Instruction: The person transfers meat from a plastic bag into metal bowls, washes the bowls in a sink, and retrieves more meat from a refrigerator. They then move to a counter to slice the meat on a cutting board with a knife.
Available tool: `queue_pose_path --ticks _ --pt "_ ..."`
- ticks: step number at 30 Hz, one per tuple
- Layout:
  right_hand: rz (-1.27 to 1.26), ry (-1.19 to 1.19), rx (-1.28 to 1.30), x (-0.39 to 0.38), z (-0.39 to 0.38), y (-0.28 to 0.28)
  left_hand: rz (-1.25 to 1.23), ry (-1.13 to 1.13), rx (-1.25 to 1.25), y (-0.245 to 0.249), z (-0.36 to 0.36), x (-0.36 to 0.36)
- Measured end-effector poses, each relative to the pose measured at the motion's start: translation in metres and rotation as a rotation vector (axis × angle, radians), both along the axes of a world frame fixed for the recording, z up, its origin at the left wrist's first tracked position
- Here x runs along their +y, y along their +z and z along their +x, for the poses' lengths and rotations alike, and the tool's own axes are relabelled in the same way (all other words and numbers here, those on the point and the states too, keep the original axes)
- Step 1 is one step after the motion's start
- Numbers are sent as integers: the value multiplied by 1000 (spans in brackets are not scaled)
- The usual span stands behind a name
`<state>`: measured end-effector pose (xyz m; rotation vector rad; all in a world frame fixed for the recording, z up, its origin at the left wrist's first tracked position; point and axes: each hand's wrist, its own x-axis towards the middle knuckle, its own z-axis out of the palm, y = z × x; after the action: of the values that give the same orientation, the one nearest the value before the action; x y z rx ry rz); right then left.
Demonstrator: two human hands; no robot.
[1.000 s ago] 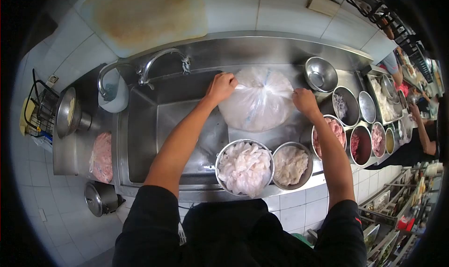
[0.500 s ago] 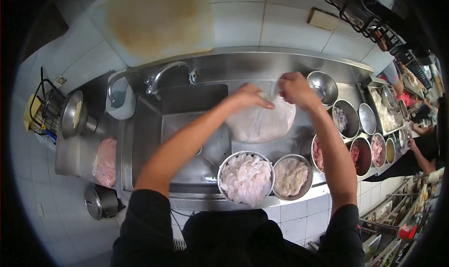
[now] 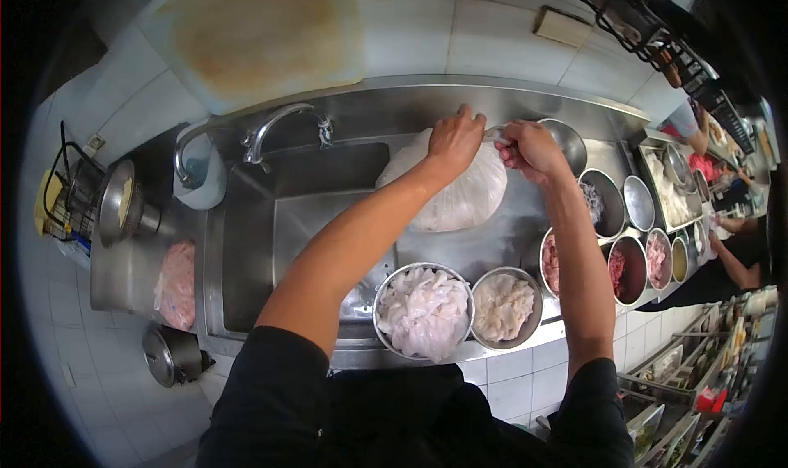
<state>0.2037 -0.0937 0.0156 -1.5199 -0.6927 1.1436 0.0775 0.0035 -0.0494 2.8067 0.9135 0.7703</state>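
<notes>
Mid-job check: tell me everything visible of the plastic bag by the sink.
The plastic bag is whitish and translucent, bulging and rounded, with a creased skin and pale contents too indistinct to name. It rests on the steel counter, by the right edge of the sink basin. Its gathered top is gripped by the right hand, with the left hand close against it. Whether it is tied can't be made out.

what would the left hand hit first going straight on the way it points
The left hand would likely meet the stainless-steel backsplash behind the sink counter first, though depth is unclear.
</notes>
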Motion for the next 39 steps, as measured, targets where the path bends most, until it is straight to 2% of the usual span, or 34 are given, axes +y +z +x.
queue_pose_path --ticks 4,7,8,10,15,16,19,20,22,23,25,26,27,28,31,32,35,36,39 --pt "99 39 713 16 38 -47 -44 100 51 0 8 -10" --pt "17 -178 1054 49 49 -73 -77 117 107 -3 0 -12" --pt "24 -215 1168 63 54 -85 -9 117 83 -6 -5 -14" --pt "-27 -246 1287 84 53 -108 127 108 36 -15 -15 -17" --pt "-116 -477 1476 118 46 -132 109 9 -21 -36 -29 -14" --pt "-117 -432 1468 122 44 -138 96 -5 -13 -39 -30 -12" --pt "-123 -521 1320 130 36 -145 58 -107 -88 -49 -35 -7" --pt "-82 -335 1209 138 38 -159 49 -84 -60 -50 -35 -6" --pt "-95 -345 804 105 20 -109 31 -33 2 -52 -38 -4" --pt "-100 -338 603 90 5 -90 -13 6 -85 -52 -41 -4" --pt "56 -39 9 60 -6 -104 -108 81 -265 -55 -46 -6" --pt "139 81 -271 39 -18 -111 -224 135 -270 -57 -43 -4" --pt "159 61 -597 17 -43 -109 -340 186 -268 -58 -42 0" --pt "270 19 -789 6 -56 -121 -458 234 -261 -59 -42 2" --pt "410 -155 -1113 -9 -70 -139 -1091 278 -551 -49 -39 3" --pt "437 -130 -1090 -9 -69 -146 -1396 404 -647 -42 -37 3" --pt "412 -231 -1080 -4 -74 -143 -1634 362 -798 -39 -40 8" --pt "393 -210 -1097 -1 -71 -144 -1650 287 -714 -35 -44 10" --pt "330 -112 -1127 4 -59 -145 -1402 158 -476 -22 -54 2"
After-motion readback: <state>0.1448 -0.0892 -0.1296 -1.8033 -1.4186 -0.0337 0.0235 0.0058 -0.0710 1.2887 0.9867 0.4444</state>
